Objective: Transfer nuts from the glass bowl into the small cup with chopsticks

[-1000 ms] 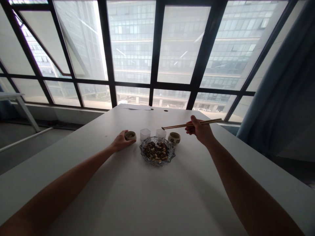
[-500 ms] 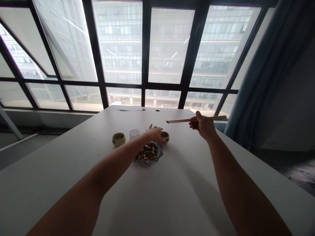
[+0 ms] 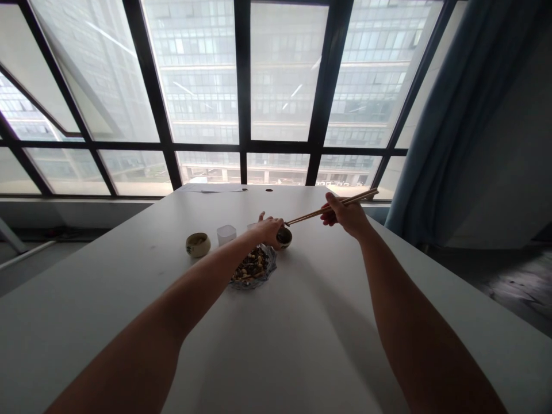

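My right hand [image 3: 347,215] is closed around a pair of wooden chopsticks [image 3: 314,214], their tips pointing left. A small dark piece [image 3: 287,223] sits at the tips, just above the rim of a small round bowl [image 3: 284,238]. My left hand [image 3: 270,230] reaches across and grips this bowl at its left side; the bowl looks slightly tilted, and the thumb is partly hidden. Beneath my left wrist stands a clear glass dish [image 3: 270,269] with a wavy rim. It holds a mix of dark and pale dried pieces [image 3: 252,265], partly covered by my forearm.
To the left stands a matching bowl [image 3: 198,246] with something pale in it, beside a translucent white cup [image 3: 226,234]. Another pale object behind my left wrist is mostly hidden. The white table [image 3: 276,345] runs to the windows; a blue curtain [image 3: 435,144] hangs at the right.
The chopsticks have come down and left with the dark piece, their tips now at the right bowl's rim. My left hand has closed on that bowl and tipped it slightly. The view has shifted a little.
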`<state>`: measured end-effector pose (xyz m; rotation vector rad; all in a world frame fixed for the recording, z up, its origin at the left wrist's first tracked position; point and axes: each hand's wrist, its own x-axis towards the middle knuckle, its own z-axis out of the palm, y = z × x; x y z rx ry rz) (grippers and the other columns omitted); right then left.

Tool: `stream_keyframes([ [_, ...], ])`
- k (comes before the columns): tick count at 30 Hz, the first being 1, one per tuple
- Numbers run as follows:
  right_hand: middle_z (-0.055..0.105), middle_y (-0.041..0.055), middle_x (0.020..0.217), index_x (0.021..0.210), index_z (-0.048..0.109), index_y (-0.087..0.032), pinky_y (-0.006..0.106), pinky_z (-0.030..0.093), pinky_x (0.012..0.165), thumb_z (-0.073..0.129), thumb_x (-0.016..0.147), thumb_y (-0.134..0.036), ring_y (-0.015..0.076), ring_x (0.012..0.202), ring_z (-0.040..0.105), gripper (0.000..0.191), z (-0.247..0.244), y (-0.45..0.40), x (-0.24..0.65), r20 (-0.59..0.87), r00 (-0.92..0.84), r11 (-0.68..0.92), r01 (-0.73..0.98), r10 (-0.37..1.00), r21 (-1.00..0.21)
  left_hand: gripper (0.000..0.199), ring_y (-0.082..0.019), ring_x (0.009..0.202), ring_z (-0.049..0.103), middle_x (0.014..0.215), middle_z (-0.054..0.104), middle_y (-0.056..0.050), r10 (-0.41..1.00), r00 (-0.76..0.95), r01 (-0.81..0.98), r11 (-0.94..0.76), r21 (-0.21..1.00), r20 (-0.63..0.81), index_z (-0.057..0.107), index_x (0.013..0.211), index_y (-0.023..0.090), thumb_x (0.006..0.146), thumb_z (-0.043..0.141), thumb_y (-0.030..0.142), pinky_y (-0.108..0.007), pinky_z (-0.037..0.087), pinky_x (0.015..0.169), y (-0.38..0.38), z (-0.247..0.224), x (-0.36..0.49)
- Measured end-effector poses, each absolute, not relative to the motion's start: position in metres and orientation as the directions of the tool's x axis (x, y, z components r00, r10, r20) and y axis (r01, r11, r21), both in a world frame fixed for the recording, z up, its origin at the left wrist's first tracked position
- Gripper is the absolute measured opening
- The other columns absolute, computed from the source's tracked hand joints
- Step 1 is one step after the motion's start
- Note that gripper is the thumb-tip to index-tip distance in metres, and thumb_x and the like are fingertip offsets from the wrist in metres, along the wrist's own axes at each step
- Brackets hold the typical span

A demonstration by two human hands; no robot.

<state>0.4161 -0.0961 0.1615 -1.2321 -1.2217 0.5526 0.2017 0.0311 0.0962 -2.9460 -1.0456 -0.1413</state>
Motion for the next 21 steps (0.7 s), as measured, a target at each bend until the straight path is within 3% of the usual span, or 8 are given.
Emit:
stream_keyframes([
  [4, 0.068, 0.0084, 0.052, 0.069, 0.068, -0.011, 0.021, 0.052, 0.035, 0.070, 0.082, -0.065, 0.0152, 0.039, 0.064, 0.055, 0.160, -0.095, 0.409, 0.394, 0.274, 0.303, 0.319, 0.878, -0.898, 0.081, -0.032, 0.129, 0.053, 0.127, 0.065, -0.013, 0.624, 0.776, 0.628, -0.778, -0.017, 0.094, 0.052, 0.126, 0.020, 0.058, 0.086, 0.047, -0.059, 0.006, 0.122, 0.026, 0.098, 0.203],
  [13, 0.067, 0.0059, 0.054, 0.068, 0.068, -0.014, 0.018, 0.049, 0.037, 0.074, 0.072, -0.071, 0.0114, 0.042, 0.062, 0.058, 0.132, -0.073, 0.394, 0.361, 0.097, 0.283, 0.450, 0.927, -0.847, 0.081, -0.033, 0.128, 0.054, 0.129, 0.065, -0.011, 0.659, 0.746, 0.659, -0.752, 0.038, 0.097, 0.054, 0.128, 0.021, 0.059, 0.083, 0.052, -0.059, 0.009, 0.122, 0.027, 0.098, 0.200],
  [21, 0.060, 0.0045, 0.044, 0.060, 0.064, -0.015, 0.020, 0.040, 0.031, 0.056, 0.075, -0.085, 0.0102, 0.031, 0.052, 0.072, 0.151, -0.087, 0.389, 0.544, 0.281, 0.397, 0.441, 0.790, -0.805, 0.085, -0.037, 0.134, 0.046, 0.138, 0.059, -0.017, 0.735, 0.678, 0.735, -0.678, -0.007, -0.004, 0.061, 0.130, 0.018, 0.063, 0.074, 0.068, -0.060, 0.007, 0.122, 0.036, 0.099, 0.203],
])
